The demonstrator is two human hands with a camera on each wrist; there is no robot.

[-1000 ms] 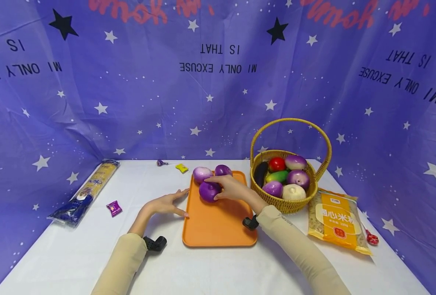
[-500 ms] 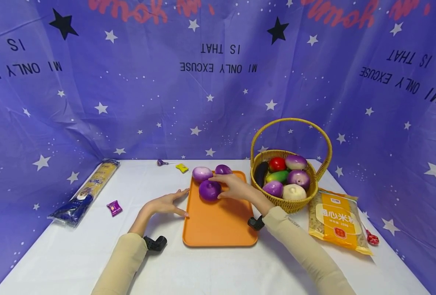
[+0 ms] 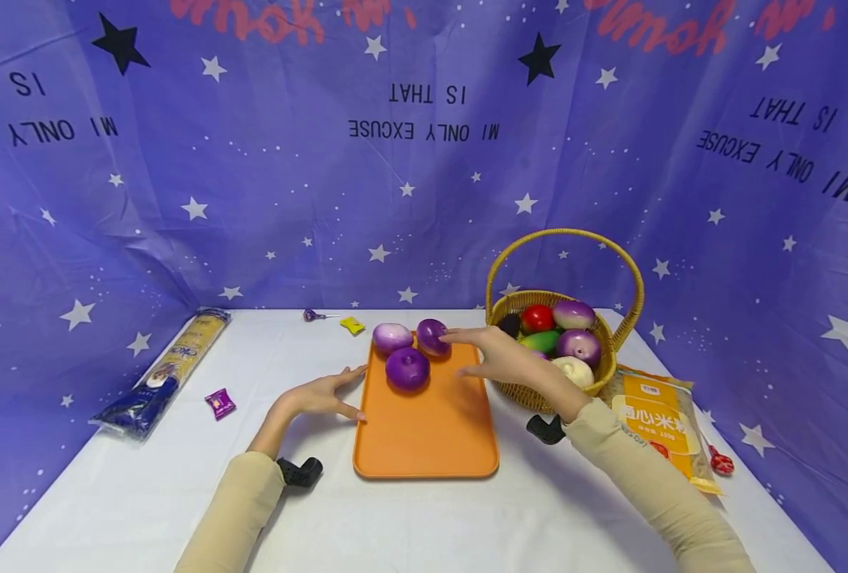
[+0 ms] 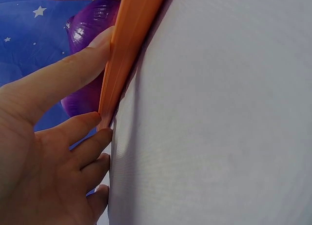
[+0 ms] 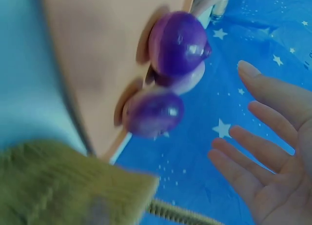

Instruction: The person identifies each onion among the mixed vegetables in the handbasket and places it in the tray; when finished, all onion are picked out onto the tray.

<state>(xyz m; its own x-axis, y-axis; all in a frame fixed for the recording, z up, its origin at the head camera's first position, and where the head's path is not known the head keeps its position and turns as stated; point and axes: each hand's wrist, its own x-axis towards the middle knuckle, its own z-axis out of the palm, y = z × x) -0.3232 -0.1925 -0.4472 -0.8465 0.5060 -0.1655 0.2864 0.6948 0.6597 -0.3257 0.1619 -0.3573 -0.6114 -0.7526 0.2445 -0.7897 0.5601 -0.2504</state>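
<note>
Three purple onions lie together at the far end of an orange tray (image 3: 427,434): a dark one (image 3: 407,370) in front, a pale one (image 3: 392,338) at the back left and another dark one (image 3: 432,337) at the back right. My left hand (image 3: 316,396) rests at the tray's left edge, thumb and fingertips spread along it. In the left wrist view the thumb (image 4: 68,76) lies against the tray's side. My right hand (image 3: 502,356), fingers spread and holding nothing, hovers between the onions and the wicker basket (image 3: 517,394). The right wrist view shows a gap between its fingers and the onions.
The tall-handled basket holds a tomato (image 3: 537,319), several onions, a green vegetable and a dark one. A yellow pasta bag (image 3: 653,398) lies right of it. A long noodle pack (image 3: 173,366), a purple wrapped sweet (image 3: 220,403), a yellow sweet (image 3: 352,325) and a lollipop (image 3: 312,315) lie leftward.
My right hand has let go of the front dark onion and moved right toward the basket. The onion stays on the tray. My left hand has stayed at the tray's edge.
</note>
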